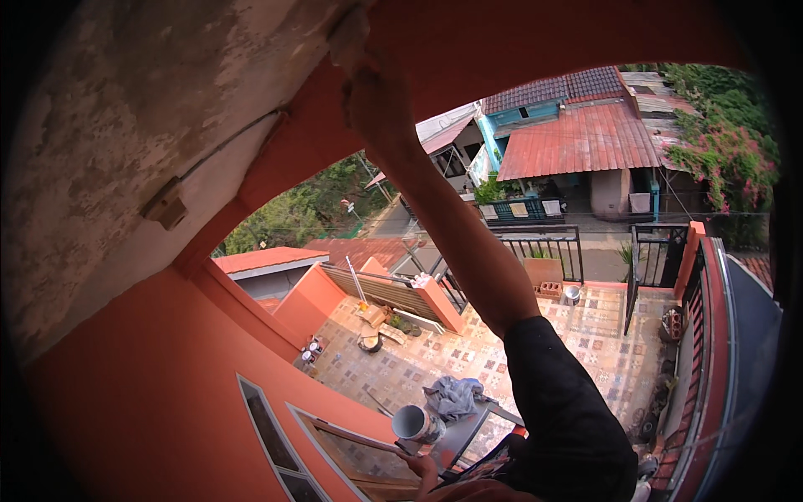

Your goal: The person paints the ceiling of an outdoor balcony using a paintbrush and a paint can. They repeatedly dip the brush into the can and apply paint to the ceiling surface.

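My right arm, in a short black sleeve, reaches up across the view. My right hand (381,105) is closed around a flat, pale hand tool (350,38), held where the stained ceiling (159,109) meets the red-orange beam (468,50). Shadow hides whether the tool is a scraper or a brush. Low down, my left hand (425,471) is closed beside the window frame (351,431); what its fingers grip is unclear. Just above it, a whitish bucket (411,424) and a crumpled grey-blue cloth (453,396) rest on a grey raised surface (462,433).
A lamp fitting (166,207) with a cable (226,142) is fixed to the ceiling. An orange wall (159,360) stands on the left. Far below lies a patterned tile floor (452,347), with a small pail (572,294), bricks (549,289) and a dark metal gate (657,259).
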`<action>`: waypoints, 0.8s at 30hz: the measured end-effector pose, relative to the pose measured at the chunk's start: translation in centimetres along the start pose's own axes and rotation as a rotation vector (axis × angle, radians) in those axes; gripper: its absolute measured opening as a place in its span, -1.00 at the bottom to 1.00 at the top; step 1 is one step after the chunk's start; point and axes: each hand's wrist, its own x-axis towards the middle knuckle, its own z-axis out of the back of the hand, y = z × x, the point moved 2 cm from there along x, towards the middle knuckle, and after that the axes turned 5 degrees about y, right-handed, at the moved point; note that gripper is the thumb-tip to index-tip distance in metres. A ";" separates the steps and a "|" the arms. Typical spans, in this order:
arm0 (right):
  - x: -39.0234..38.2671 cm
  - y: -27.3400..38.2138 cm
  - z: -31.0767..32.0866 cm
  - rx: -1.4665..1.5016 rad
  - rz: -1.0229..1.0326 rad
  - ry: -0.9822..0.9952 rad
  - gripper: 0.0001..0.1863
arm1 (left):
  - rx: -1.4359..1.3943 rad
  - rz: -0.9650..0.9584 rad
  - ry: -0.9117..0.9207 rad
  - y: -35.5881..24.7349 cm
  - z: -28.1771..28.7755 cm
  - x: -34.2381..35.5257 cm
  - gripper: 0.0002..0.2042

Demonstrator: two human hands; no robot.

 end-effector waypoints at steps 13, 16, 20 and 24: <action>0.0 3.5 1.9 0.032 0.027 0.055 -0.60 | 0.028 -0.036 -0.035 0.4 -0.3 0.5 -0.14; 0.1 3.2 2.5 0.051 0.019 0.062 -0.60 | -0.004 -0.009 -0.011 0.4 -0.3 0.5 -0.12; 0.8 1.6 2.8 0.057 0.315 0.086 -0.61 | -0.044 0.019 0.019 0.0 -0.2 0.0 -0.09; 1.6 -0.9 3.7 0.252 0.252 0.149 -0.62 | -0.038 -0.020 -0.001 -0.3 0.1 -0.3 -0.09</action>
